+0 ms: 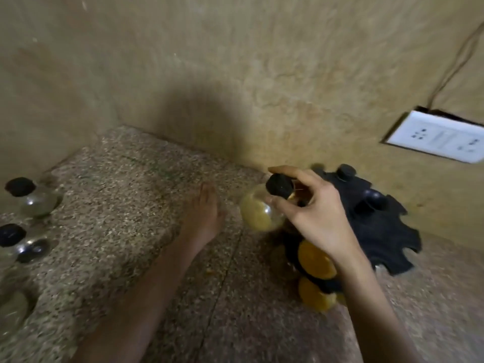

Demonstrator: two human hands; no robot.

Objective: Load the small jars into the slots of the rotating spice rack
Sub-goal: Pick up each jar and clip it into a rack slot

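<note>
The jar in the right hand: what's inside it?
The jar holds yellow powder, piled in its lower part, under a black lid. The right hand covers its right side, so the fill there is unseen.

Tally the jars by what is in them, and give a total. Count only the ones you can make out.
Jars with yellow-orange contents: 3: one in the right hand, two in the rack.
Clear, seemingly empty jars at the left: 3; blur may hide more.
Total: 6
</note>
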